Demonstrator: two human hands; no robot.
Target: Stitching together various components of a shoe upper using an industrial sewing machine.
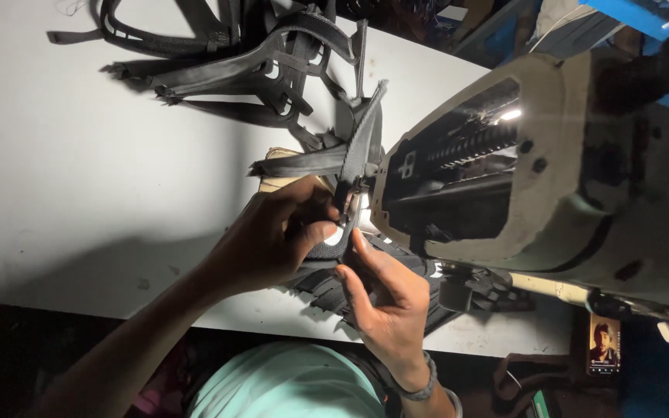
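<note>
Webbing strap (pixel 361 143), black and narrow, runs from the needle area of the sewing machine (pixel 582 178) up toward twelve o'clock, where it joins a pile of finished strap pieces (pixel 234 54) on the white table (pixel 79 170). Its lower end meets a dark padded piece (pixel 334 267) under the machine's lamp; the glare there hides the needle and the exact spot where strap and pad overlap.

At nine o'clock from that glare, the left hand (pixel 272 240) is curled nearly shut, thumb and fingers pinching the strap end and pad edge. At six o'clock, the right hand (pixel 385 298) is half open, fingers pressed flat on the pad, thumb pointing up at the seam. A grey bracelet (pixel 421 387) circles that wrist.

Much of the machine's body is cut off at three o'clock, and its dark inside is hard to read. A tan slip (pixel 284 166) peeks from beneath the strap, mostly covered. At five o'clock a small phone screen (pixel 603 344) glows; its picture is too small to make out.
</note>
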